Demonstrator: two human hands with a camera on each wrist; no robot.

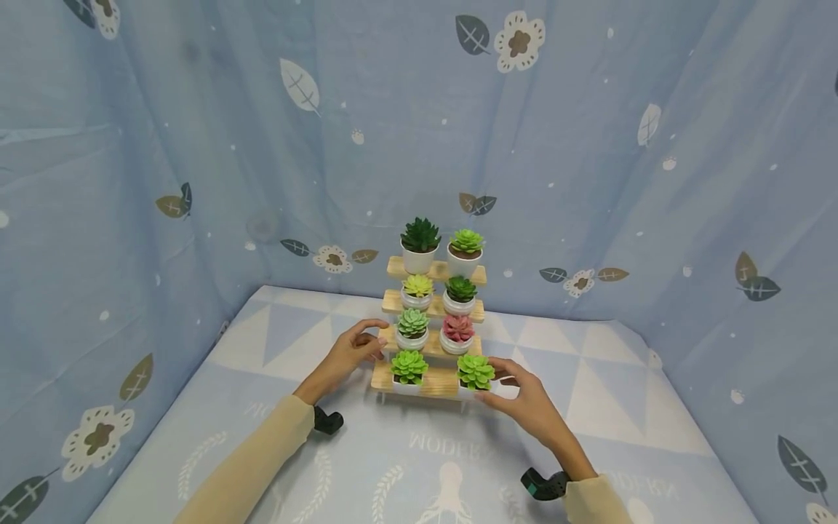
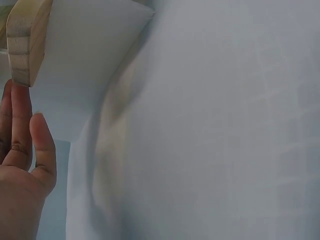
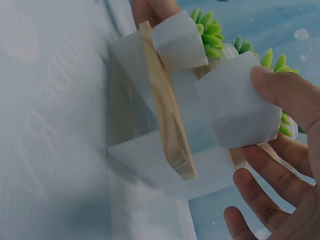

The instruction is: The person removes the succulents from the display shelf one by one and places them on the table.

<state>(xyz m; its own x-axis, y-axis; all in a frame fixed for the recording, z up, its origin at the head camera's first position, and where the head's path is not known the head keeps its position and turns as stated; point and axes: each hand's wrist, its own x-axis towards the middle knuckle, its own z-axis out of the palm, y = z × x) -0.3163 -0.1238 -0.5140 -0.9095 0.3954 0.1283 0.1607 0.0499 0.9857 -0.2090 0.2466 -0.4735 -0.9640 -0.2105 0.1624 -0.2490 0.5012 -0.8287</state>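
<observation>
My right hand (image 1: 529, 404) holds a potted bright-green succulent (image 1: 476, 372) by its white pot (image 3: 239, 102), thumb on one side and fingers on the other. In the right wrist view that pot stands apart from the bottom wooden board (image 3: 167, 117). My left hand (image 1: 351, 358) is at the left end of a tiered plant stand (image 1: 440, 380). Seen from the left wrist, its extended fingertips meet the end of a wooden board (image 2: 22, 50), thumb held off it. Another bright-green succulent (image 1: 409, 367) sits at the left of the bottom board.
Higher boards carry a pale-green succulent (image 1: 412, 323), a red one (image 1: 457, 328), a yellow one (image 1: 417, 285) and several dark or bright green ones. A patterned cloth (image 1: 366, 466) covers the table. Blue curtains (image 1: 393, 145) hang behind and at both sides.
</observation>
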